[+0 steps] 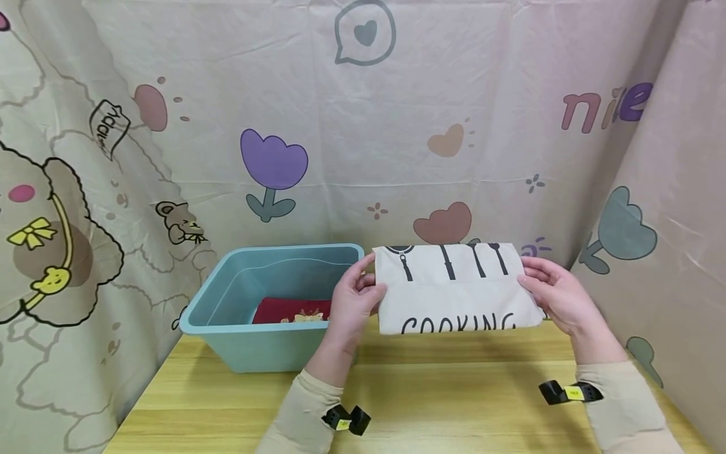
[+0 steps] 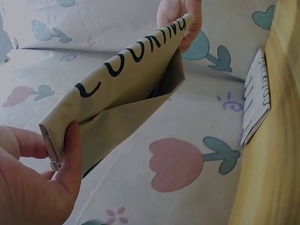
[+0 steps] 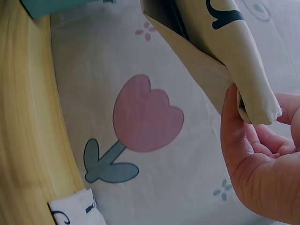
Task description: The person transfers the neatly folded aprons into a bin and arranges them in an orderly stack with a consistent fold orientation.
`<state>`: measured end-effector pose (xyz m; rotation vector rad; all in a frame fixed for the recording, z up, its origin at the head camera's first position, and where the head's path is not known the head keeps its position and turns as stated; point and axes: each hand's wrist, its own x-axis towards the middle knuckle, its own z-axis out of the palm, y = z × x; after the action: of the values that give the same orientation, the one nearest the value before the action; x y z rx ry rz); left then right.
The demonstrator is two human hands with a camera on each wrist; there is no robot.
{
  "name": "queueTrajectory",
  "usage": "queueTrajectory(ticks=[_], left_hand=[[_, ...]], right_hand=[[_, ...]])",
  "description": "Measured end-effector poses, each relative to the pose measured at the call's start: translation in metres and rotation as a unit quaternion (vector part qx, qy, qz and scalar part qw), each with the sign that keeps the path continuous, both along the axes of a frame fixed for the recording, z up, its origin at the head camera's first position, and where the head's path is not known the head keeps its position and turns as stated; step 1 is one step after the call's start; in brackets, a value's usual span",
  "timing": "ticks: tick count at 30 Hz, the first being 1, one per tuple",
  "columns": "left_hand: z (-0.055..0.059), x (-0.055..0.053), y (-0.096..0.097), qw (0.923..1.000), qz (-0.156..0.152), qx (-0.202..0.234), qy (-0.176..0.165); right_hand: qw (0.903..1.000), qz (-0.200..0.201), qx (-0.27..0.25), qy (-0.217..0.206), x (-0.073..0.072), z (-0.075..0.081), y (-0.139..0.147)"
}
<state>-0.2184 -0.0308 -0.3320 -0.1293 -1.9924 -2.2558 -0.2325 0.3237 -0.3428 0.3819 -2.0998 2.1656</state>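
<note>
Both hands hold a folded white cloth [image 1: 448, 290], printed with dark kitchen utensils and the word COOKING, up above the table. My left hand [image 1: 353, 296] pinches its left end between thumb and fingers; the right hand [image 1: 553, 291] pinches the opposite end. From the left wrist view, the cloth [image 2: 126, 79] shows layered folds gaping along one side. A second folded white cloth [image 2: 255, 101] with similar lettering lies on the table near the curtain, mostly hidden behind the held one in the head view.
A light blue plastic bin [image 1: 272, 347] stands on the wooden table [image 1: 431, 403], left of the held cloth. Inside it lies a red folded cloth [image 1: 272, 309] with a pale gold print, partly covered by the left hand. Printed curtains [image 1: 363, 126] enclose the back and sides.
</note>
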Motion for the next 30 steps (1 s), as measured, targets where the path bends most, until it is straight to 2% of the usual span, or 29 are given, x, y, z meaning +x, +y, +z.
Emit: queueTrajectory(ticks=[7, 11, 20, 30], left_hand=[[0.005, 0.000, -0.022, 0.9997, 0.011, -0.017, 0.014], [0.008, 0.000, -0.034, 0.9995, 0.019, -0.022, 0.013], [0.015, 0.001, -0.060, 0.9985, 0.036, -0.038, 0.014], [0.017, 0.000, -0.088, 0.9969, 0.031, -0.069, 0.021]], right_hand=[[0.9984, -0.010, 0.049, 0.028, -0.002, 0.006, -0.020], [0.9977, -0.010, 0.055, 0.037, -0.002, 0.009, -0.032], [0.9984, -0.008, 0.048, 0.028, -0.005, 0.014, -0.059], [0.9998, 0.003, 0.017, 0.011, -0.011, 0.012, -0.087]])
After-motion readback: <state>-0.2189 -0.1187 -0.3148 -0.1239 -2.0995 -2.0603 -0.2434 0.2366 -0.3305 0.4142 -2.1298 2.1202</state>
